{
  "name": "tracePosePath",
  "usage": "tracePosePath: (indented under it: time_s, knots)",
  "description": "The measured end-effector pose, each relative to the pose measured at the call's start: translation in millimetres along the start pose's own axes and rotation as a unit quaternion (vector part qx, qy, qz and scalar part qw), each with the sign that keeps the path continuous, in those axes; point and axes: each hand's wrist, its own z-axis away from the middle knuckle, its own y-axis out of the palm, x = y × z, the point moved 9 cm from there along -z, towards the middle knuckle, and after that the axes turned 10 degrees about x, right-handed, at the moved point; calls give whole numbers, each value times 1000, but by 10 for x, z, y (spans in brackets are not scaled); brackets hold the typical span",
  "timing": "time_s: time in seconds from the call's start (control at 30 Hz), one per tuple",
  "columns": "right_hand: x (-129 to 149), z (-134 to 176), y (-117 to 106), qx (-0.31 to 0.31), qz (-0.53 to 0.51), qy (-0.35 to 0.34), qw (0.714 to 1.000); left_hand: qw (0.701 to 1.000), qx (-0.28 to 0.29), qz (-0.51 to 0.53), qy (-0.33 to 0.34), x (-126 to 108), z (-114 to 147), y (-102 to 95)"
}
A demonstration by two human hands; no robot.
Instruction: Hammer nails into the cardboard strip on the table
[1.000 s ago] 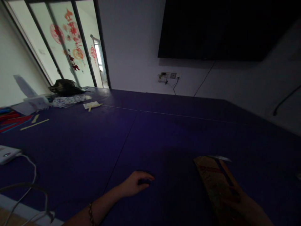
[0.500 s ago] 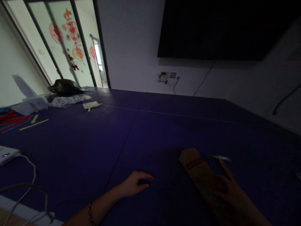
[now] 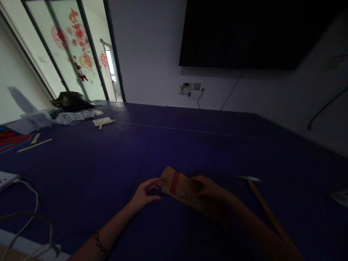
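Observation:
A flat brown paper packet [image 3: 185, 190] with a red band lies slantwise on the purple tabletop, its far end in the dark under my right arm. My right hand [image 3: 209, 188] has its fingers and thumb closed around the middle of the packet. At the packet's left end is my left hand [image 3: 146, 192], fingers curved and thumb apart, the fingertips at or just touching the edge. A hammer [image 3: 262, 203] with a metal head and wooden handle lies to the right, its handle running partly behind my right forearm.
White cables [image 3: 35, 195] and a white device [image 3: 8, 179] are at the left edge. Farther back lie yellow strips [image 3: 35, 145], red and blue pieces [image 3: 13, 141], a small pad [image 3: 102, 121] and a dark bag [image 3: 72, 100]. A pale object [image 3: 339, 197] sits at the far right.
My right hand has brought the paper packet leftward and turned it more crosswise, away from the hammer. My left hand has moved slightly left and up, now beside the packet's end.

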Motion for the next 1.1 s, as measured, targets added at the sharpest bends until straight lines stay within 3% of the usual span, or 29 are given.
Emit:
tracePosePath:
  time_s: [0.1, 0.27, 0.7, 0.83, 0.97, 1.1]
  knots:
    - [247, -232, 78, 30, 2, -48, 998, 998, 0, -61, 14, -70, 3, -89]
    - [504, -406, 129, 68, 10, -90, 994, 990, 40, -138, -10, -31, -6, -26]
    - [362, -448, 229, 88, -42, -77, 992, 961, 108, -250, -52, 163, -38, 134]
    - [297, -426, 178, 40, -87, -67, 993, 957, 108, -265, -52, 151, -50, 139]
    - [149, -266, 15, -75, -146, -45, 986, 951, 106, -283, -64, 165, -79, 135]
    - [-62, 59, -58, -194, -221, -5, 956, 947, 115, -294, -63, 130, -118, 149]
